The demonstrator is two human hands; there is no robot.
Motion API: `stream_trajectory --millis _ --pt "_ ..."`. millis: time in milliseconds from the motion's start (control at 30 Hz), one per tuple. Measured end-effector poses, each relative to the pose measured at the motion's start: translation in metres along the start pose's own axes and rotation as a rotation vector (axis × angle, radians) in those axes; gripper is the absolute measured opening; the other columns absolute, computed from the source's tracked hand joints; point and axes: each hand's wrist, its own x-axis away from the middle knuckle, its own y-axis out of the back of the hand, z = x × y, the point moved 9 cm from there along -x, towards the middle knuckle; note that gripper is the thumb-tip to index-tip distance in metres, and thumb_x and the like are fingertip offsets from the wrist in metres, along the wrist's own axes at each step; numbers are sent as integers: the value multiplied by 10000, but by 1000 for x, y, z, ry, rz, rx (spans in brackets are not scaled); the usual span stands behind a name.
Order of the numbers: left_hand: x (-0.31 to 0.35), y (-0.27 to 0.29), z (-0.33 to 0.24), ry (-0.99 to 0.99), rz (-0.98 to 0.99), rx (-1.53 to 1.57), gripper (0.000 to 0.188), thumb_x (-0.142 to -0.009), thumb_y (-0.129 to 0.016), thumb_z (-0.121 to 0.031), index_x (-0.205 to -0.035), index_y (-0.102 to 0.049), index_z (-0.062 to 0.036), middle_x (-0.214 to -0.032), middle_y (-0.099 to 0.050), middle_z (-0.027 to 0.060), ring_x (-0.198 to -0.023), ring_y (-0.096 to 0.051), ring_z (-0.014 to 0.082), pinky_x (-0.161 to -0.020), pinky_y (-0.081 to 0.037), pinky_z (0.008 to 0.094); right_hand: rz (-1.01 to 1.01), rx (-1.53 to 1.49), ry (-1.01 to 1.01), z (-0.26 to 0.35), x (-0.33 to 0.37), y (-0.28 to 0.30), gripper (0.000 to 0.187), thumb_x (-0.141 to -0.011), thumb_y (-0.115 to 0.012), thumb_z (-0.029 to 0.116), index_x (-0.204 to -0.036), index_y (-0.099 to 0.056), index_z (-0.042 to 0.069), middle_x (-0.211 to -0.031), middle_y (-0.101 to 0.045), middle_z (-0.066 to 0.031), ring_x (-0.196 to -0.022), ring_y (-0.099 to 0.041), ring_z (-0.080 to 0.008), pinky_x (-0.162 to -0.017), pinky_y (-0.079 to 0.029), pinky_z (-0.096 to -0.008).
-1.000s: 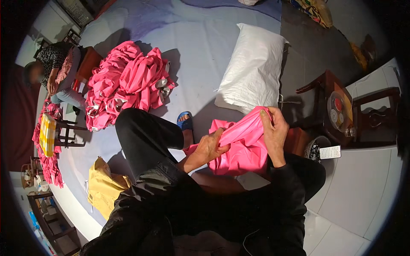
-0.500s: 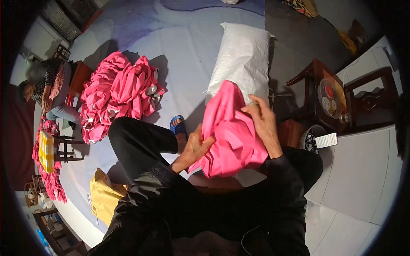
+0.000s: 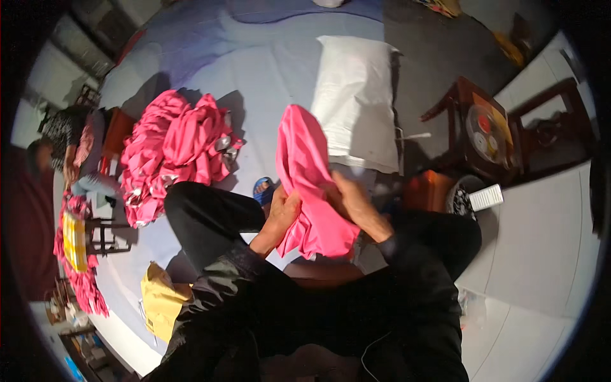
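A piece of pink cloth [image 3: 303,151] is held up over my lap, its rounded end pointing away from me. Its kind of article cannot be made out. On its left side my left hand [image 3: 280,215] is closed, the thumb lying over the fabric. My right hand [image 3: 358,202], a little blurred, grips the cloth from the right; its fingertips are partly hidden in a fold. Beyond, to the left, rises a big heap of the same pink cloth [image 3: 175,149] with silvery patches.
A stuffed white sack [image 3: 353,95] lies ahead. To the right are a wooden chair [image 3: 468,127] carrying a round divided tray [image 3: 487,132] and a bin [image 3: 463,197]. A yellow bag [image 3: 164,299] sits at my left. Farther left, a person [image 3: 67,143] sits near a yellow-checked stool [image 3: 75,242].
The spread cloth is now narrower and more upright, shifted left. My right hand has come in from above its right edge, moving left and lower, and has closed on the fabric.
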Motion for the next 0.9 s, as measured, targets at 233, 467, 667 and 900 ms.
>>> stream_trajectory --millis 233,467,667,900 --pt "-41 86 -148 -646 -318 -253 317 -954 -526 -133 -1218 -583 33 -1133 -672 66 -1025 -607 175 -909 -480 316 -595 542 739 155 89 38 286 -1036 -510 179 -1244 -591 1 -1040 -714 -157 -993 -691 -207 -870 -547 -342" --pt "-22 245 -254 -627 -914 -944 479 -883 -623 -195 -1302 -474 -16 -937 -679 252 -856 -671 418 -729 -534 441 -381 317 582 132 75 33 301 -1044 -462 131 -1304 -534 -3 -1100 -685 -192 -1010 -679 -256 -893 -561 -369" --pt "59 385 -50 -323 -789 -1561 670 -878 -663 -320 -1390 -395 19 -636 -588 192 -525 -576 359 -448 -403 492 -275 342 499 124 64 2 326 -1040 -488 181 -1307 -527 -2 -1056 -691 -179 -906 -686 -225 -815 -565 -348" --pt "165 346 149 236 -472 -1368 301 -944 -518 -230 -1171 -507 -32 -761 -648 244 -659 -638 432 -580 -479 539 -254 320 414 104 52 17 325 -1043 -458 152 -1324 -517 -1 -1086 -682 -215 -925 -699 -262 -793 -592 -373"
